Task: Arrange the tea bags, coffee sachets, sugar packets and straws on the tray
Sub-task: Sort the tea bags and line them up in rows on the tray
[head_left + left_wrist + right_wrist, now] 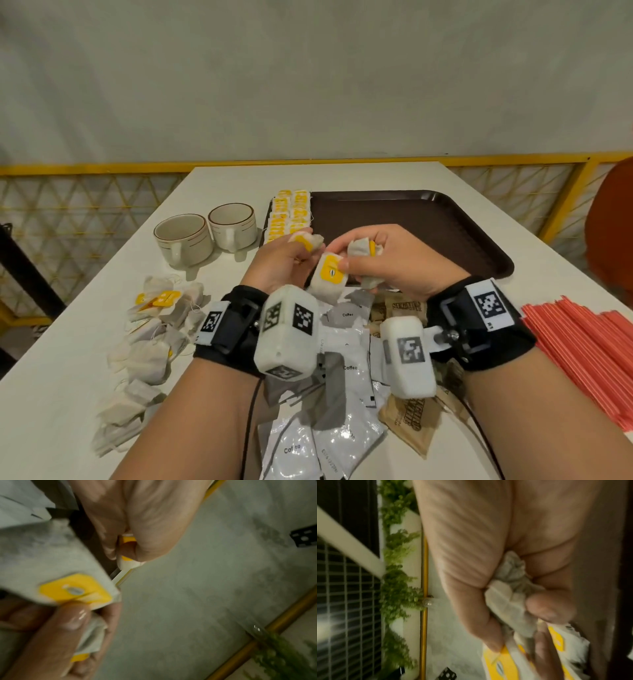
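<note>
Both hands hover just in front of the brown tray (428, 233). My left hand (299, 248) pinches one tea bag (308, 240) by its yellow tag, which shows between the fingers in the left wrist view. My right hand (346, 262) grips a scrunched tea bag (510, 588) in its curled fingers, while its thumb pins a second tea bag (329, 275) with a yellow tag. Rows of tea bags (291, 212) lie along the tray's left edge. Loose tea bags (154, 325), coffee sachets (342, 363), brown sugar packets (406, 308) and red straws (582, 349) lie on the table.
Two ceramic cups (183, 240) (233, 226) stand left of the tray. The white table (68, 394) ends at a yellow railing (102, 168) behind. Most of the tray's surface is bare. An orange shape (613, 240) sits at the right edge.
</note>
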`<action>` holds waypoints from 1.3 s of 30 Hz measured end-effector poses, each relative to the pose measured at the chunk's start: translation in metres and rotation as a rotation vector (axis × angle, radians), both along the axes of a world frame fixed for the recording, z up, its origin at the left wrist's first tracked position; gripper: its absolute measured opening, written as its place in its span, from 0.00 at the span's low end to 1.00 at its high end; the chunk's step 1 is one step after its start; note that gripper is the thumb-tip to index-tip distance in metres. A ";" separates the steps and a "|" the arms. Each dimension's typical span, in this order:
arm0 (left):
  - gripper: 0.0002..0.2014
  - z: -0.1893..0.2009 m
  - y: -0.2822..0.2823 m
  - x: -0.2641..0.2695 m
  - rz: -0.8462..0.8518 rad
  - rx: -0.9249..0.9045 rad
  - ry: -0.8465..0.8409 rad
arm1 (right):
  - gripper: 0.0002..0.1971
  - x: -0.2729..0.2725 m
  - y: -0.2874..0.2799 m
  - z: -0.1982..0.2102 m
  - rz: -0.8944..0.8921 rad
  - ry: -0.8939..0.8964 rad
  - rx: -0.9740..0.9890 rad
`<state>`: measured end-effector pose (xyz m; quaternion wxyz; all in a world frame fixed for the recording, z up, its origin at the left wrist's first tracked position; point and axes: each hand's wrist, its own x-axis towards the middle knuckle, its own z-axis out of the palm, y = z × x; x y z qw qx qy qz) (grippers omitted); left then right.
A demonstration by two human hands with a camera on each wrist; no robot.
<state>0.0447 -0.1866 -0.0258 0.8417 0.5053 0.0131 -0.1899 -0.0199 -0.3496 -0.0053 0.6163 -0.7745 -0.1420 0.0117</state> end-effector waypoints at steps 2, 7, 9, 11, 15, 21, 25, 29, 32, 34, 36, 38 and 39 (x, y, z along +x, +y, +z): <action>0.11 0.000 -0.001 -0.002 -0.033 0.081 -0.050 | 0.06 0.003 0.003 -0.004 -0.099 -0.040 -0.068; 0.06 -0.001 -0.002 -0.006 -0.008 0.113 -0.206 | 0.03 0.009 -0.002 -0.006 -0.230 -0.083 -0.040; 0.07 -0.001 -0.001 -0.007 -0.016 0.175 -0.245 | 0.03 0.009 -0.004 -0.005 -0.216 -0.079 -0.046; 0.08 -0.001 -0.001 -0.007 0.011 0.222 -0.286 | 0.04 0.008 -0.002 -0.004 -0.167 -0.048 -0.032; 0.07 -0.003 0.002 -0.006 0.075 0.344 -0.423 | 0.04 0.008 -0.004 -0.004 -0.265 -0.058 -0.043; 0.08 -0.004 0.003 -0.007 0.064 0.405 -0.477 | 0.10 0.002 -0.003 0.002 -0.085 -0.021 0.146; 0.14 -0.006 0.002 -0.005 0.005 0.394 -0.473 | 0.17 0.008 -0.002 -0.004 -0.229 -0.075 0.088; 0.14 -0.006 0.001 -0.006 -0.035 0.396 -0.491 | 0.14 0.009 0.000 -0.006 -0.279 -0.057 0.100; 0.12 -0.004 0.001 -0.008 -0.061 0.380 -0.494 | 0.12 0.009 0.000 -0.006 -0.297 -0.061 0.071; 0.11 -0.003 0.001 -0.009 -0.083 0.363 -0.486 | 0.10 0.009 0.001 -0.007 -0.291 -0.047 0.032; 0.11 -0.002 0.001 -0.011 -0.114 0.367 -0.491 | 0.07 0.009 0.002 -0.006 -0.276 -0.034 -0.006; 0.11 -0.001 0.001 -0.012 -0.126 0.369 -0.497 | 0.04 0.009 0.002 -0.006 -0.271 -0.016 -0.008; 0.12 -0.001 0.001 -0.012 -0.126 0.372 -0.498 | 0.03 0.008 0.002 -0.005 -0.275 -0.005 0.001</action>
